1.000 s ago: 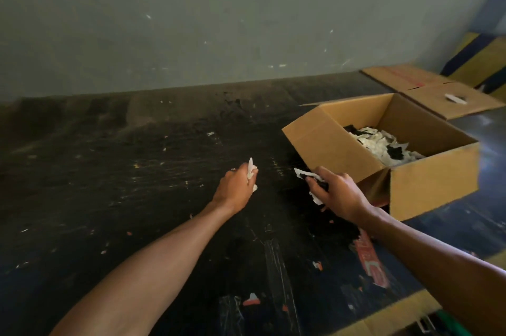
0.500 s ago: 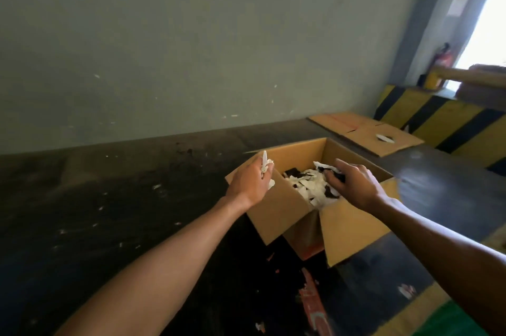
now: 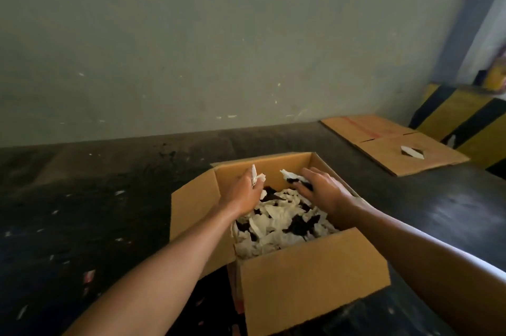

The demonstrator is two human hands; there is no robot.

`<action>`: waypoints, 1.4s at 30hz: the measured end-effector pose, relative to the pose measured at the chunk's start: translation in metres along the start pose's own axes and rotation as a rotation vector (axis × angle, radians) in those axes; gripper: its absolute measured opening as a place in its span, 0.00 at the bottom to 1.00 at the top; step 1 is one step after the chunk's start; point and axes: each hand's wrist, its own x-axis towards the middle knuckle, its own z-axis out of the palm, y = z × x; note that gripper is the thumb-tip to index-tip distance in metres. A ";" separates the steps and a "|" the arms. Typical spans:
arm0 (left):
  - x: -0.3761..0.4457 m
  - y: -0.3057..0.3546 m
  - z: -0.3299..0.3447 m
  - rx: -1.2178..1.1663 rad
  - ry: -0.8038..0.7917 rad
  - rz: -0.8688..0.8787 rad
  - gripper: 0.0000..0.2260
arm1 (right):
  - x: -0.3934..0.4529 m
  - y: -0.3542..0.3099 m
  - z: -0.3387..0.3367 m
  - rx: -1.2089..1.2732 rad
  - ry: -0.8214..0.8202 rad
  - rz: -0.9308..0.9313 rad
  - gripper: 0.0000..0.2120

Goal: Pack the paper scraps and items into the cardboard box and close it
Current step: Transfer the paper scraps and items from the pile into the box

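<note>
An open cardboard box [image 3: 312,283] stands on the dark floor in front of me, its flaps up. It is filled with a heap of white and black paper scraps [image 3: 282,223]. My left hand [image 3: 242,190] is over the box's back left corner, closed on a few white scraps that stick up between the fingers. My right hand [image 3: 321,189] hovers over the back right of the heap, holding white and black scraps under its fingers.
A flattened cardboard sheet [image 3: 394,141] with a white scrap on it lies at the back right. Behind it is a yellow-and-black striped barrier [image 3: 465,114]. Small scraps [image 3: 89,277] dot the floor at left. A grey wall runs along the back.
Both hands have moved from the floor beside the box to above its open top, carrying scraps. My view has swung to look down into the box.
</note>
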 end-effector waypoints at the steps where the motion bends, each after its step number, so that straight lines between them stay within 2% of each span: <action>1: 0.001 0.001 0.005 0.029 -0.010 -0.017 0.23 | 0.009 0.008 0.003 -0.008 -0.051 0.003 0.10; 3: 0.004 0.002 0.013 0.105 -0.058 -0.072 0.23 | 0.027 0.021 0.006 -0.034 -0.139 0.024 0.18; 5: 0.008 0.000 0.016 0.189 -0.146 -0.133 0.31 | 0.041 0.030 0.008 -0.036 -0.195 0.043 0.24; 7: 0.015 -0.004 0.018 0.229 -0.258 -0.172 0.38 | 0.052 0.039 0.010 -0.014 -0.241 0.044 0.26; 10: 0.023 -0.009 0.027 0.191 -0.358 -0.222 0.42 | 0.065 0.055 0.019 0.061 -0.339 0.072 0.28; 12: 0.024 -0.010 0.036 0.221 -0.390 -0.255 0.42 | 0.073 0.062 0.023 0.078 -0.401 0.101 0.29; 18: 0.023 -0.020 0.073 0.335 -0.497 -0.322 0.39 | 0.082 0.070 0.059 -0.078 -0.613 0.143 0.28; 23: 0.028 -0.039 0.099 0.415 -0.583 -0.435 0.37 | 0.099 0.086 0.105 -0.125 -0.754 0.243 0.34; 27: 0.028 -0.042 0.112 0.486 -0.611 -0.450 0.37 | 0.100 0.088 0.120 -0.274 -0.807 0.172 0.34; 32: 0.034 -0.043 0.104 0.489 -0.619 -0.460 0.34 | 0.109 0.087 0.103 -0.157 -0.848 0.143 0.33; 35: 0.034 -0.037 0.091 0.510 -0.566 -0.441 0.31 | 0.106 0.074 0.071 -0.023 -0.776 0.033 0.29; 38: 0.025 -0.021 0.081 0.493 -0.413 -0.416 0.28 | 0.092 0.065 0.058 0.030 -0.684 -0.038 0.30; 40: 0.013 -0.018 0.080 0.474 -0.356 -0.392 0.28 | 0.075 0.063 0.066 -0.071 -0.733 -0.059 0.31; 42: 0.001 -0.023 0.085 0.490 -0.429 -0.415 0.30 | 0.058 0.063 0.078 -0.179 -0.873 -0.085 0.32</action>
